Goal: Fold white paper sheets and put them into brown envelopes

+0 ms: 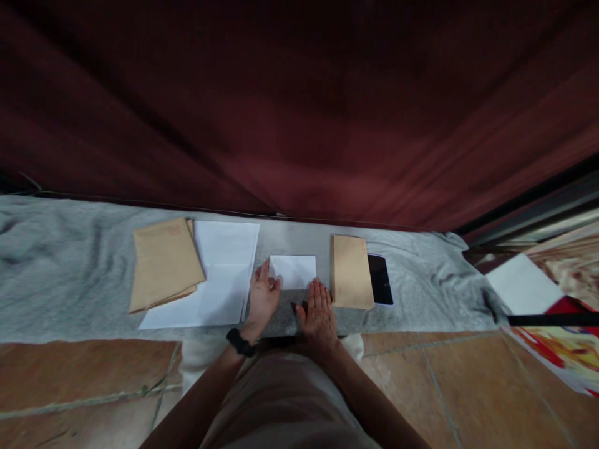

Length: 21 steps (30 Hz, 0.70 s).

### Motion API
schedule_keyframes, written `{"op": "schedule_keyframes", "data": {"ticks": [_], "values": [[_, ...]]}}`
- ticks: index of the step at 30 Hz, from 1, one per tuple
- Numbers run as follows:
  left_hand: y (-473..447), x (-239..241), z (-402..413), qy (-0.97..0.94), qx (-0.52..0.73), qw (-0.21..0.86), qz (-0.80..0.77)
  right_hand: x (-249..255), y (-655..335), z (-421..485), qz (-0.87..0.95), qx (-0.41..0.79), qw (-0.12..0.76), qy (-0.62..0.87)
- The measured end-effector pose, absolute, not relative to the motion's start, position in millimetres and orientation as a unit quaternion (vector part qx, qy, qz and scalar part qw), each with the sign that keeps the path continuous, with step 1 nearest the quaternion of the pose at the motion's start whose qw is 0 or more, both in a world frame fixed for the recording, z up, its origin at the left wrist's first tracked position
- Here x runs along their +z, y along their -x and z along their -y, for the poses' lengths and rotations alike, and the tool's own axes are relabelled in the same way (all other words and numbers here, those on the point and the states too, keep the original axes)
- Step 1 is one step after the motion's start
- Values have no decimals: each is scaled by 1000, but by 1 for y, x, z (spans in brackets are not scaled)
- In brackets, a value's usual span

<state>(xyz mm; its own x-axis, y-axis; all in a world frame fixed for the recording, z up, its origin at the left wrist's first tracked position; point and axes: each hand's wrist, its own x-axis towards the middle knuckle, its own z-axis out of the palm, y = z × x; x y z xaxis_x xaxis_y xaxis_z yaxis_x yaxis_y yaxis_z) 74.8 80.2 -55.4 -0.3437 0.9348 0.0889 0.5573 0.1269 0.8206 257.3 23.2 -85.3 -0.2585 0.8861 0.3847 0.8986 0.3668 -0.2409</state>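
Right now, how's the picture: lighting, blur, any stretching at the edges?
Head view: dim, the red curtain fading nearly to black at the top; the small white paper shows bright. Also head view: soft focus, marks on the brown envelopes unreadable; apparent wide-angle stretching toward the sides, as in the colourful surface at far right.

On a grey cloth (421,280), the bare left hand (262,298), wearing a black wristband (240,343), was at a small white paper rectangle's (294,270) left edge; the bare right hand (319,317) lay flat by its lower right corner. Flat brown envelopes (166,265) partly covered large white sheets (224,274) leftward; a rectangular brown paper stack (352,272) lay rightward.
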Motion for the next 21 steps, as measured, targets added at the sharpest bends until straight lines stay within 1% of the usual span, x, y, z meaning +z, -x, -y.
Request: {"op": "schedule_keyframes", "data": {"ticks": [3,5,9,11,12,14,17,19,21], "values": [[-72,-48,-90,-425,443,323,-720,-83,-255,-25,789,-8,232,569],[-73,-39,-93,-388,478,370,-696,-77,-251,-30,783,0,225,580],[-85,-6,-90,-399,519,413,-633,-53,-238,-47,772,27,199,603],[-92,12,-86,-412,527,432,-605,-39,-234,-58,758,54,204,617],[-95,18,-84,-413,536,447,-586,-34,-233,-62,744,78,224,625],[-98,24,-81,-390,555,473,-561,-26,-232,-70,694,160,299,635],[-96,11,-78,-327,551,481,-599,-27,-232,-74,563,370,433,600],[-95,-5,-76,-306,516,498,-626,-33,-231,-72,487,481,481,548],[-94,-21,-74,-312,487,530,-620,-42,-229,-69,435,539,508,512]]}}
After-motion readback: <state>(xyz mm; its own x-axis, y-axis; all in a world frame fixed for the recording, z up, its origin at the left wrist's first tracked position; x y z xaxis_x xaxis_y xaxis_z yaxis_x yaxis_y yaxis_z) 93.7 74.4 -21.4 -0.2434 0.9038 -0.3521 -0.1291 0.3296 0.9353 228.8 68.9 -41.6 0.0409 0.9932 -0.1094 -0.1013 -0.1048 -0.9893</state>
